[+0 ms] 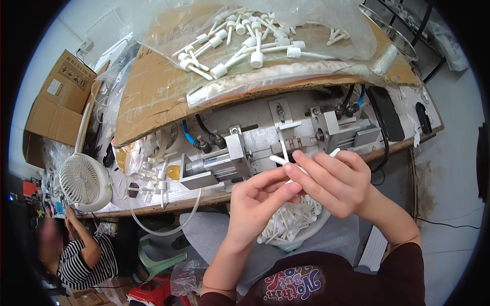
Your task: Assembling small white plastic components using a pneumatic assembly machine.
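Observation:
Close together in front of the metal clamping fixture (293,143), my two hands pinch thin white plastic rods. My left hand (255,204) has its thumb and forefinger closed on a white rod (277,159). Fingers curled, my right hand (337,186) grips white rod pieces too; one white tip (334,152) shows above its knuckles. The fingers hide how the pieces meet. Just beyond the fingertips, a white T-shaped piece (284,140) stands against the fixture; I cannot tell whether a finger touches it. Below my hands, a bowl (311,235) on my lap holds many white capped rods (286,222).
A cardboard sheet (158,97) above the fixture carries white capped rods (256,58) on clear plastic. Pneumatic cylinders (214,166) flank the fixture, with blue and black hoses. A white fan (86,182) stands left, a black phone (385,115) right. Another person (84,255) sits at lower left.

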Tool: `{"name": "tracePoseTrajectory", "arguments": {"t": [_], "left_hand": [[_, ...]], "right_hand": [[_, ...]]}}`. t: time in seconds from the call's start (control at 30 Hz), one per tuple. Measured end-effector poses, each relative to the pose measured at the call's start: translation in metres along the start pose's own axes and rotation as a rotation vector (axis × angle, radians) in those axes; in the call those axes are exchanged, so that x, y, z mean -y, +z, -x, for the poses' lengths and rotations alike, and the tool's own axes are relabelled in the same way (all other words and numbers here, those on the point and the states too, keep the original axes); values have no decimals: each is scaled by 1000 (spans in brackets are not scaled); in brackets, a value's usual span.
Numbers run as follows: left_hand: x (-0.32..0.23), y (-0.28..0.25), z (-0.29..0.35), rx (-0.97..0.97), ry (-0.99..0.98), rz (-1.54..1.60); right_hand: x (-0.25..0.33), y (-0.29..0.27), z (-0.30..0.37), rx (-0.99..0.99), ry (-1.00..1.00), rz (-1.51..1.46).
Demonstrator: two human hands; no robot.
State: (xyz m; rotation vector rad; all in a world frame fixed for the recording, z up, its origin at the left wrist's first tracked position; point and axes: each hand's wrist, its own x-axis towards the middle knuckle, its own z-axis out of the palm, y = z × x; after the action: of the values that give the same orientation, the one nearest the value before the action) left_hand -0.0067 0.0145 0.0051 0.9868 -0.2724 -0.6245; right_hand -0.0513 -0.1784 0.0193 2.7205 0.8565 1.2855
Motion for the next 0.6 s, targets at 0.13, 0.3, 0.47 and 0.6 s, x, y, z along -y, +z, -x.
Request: {"name": "tracePoseTrajectory", "arguments": {"t": [0.13, 0.3, 0.47, 0.6], "left_hand": [[11, -1, 6, -64, 270, -454], [14, -2, 7, -166, 503, -897], [29, -7, -5, -104, 644, -1470], [19, -2, -14, -87, 705, -1720]], "right_hand": [[-2, 1, 4, 34, 12, 115], [-10, 7, 22, -63, 426, -240], [-4, -9, 17, -6, 983, -915], [-5, -12, 15, -92, 1316, -1388]]}}
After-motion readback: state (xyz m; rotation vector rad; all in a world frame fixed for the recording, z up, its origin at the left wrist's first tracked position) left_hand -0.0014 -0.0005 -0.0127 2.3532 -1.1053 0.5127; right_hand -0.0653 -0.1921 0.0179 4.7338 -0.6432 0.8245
